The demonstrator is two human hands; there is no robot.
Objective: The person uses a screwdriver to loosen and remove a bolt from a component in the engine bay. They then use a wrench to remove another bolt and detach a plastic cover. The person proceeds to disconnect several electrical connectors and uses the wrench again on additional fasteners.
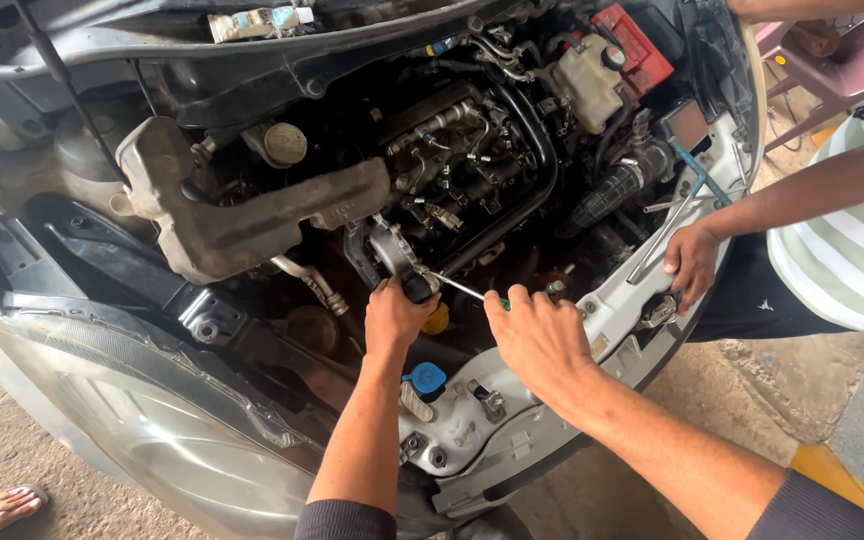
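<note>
1. Left hand (395, 315) — my forearm runs straight up from the lower edge, fingers clenched on a dark round fitting (418, 287) low in the engine bay (472, 160).
2. My right hand (537, 340) comes in from the lower right, curled around a screwdriver (462, 289) whose thin shaft slants up-left to that fitting.
3. Another person's hand (692, 262) rests on the white front panel (612, 310) — a blue cap (425, 376) sits below my wrist, bare concrete floor (752, 390) beyond.

Left hand (395, 315) sits left of right hand (540, 338), screwdriver (464, 290) seemingly between them.
</note>
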